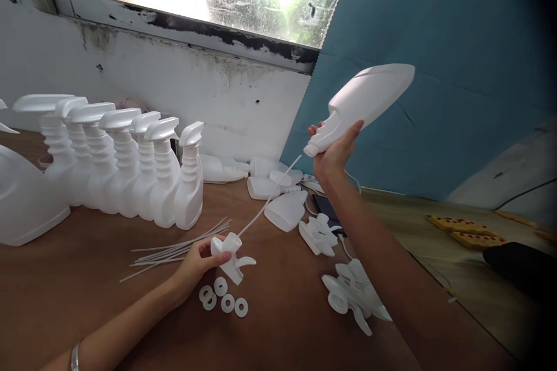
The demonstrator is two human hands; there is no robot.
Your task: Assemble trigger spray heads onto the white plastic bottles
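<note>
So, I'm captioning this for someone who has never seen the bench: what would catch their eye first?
Probably the white bottle held up tilted in the right hand, against the blue wall at upper right. Next, the row of finished spray bottles standing at the left of the brown table. Below centre, the left hand holds a trigger sprayer head whose thin tube points up toward the bottle.

Row of finished spray bottles (126, 168) — loose tubes (174, 249), washers (224, 301) on table (87, 290)

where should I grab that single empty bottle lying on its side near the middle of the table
Probably its narrow neck, coming from above on the near side. The empty bottle lies flat, its wide body harder to span, and other bottles crowd behind it.
</note>
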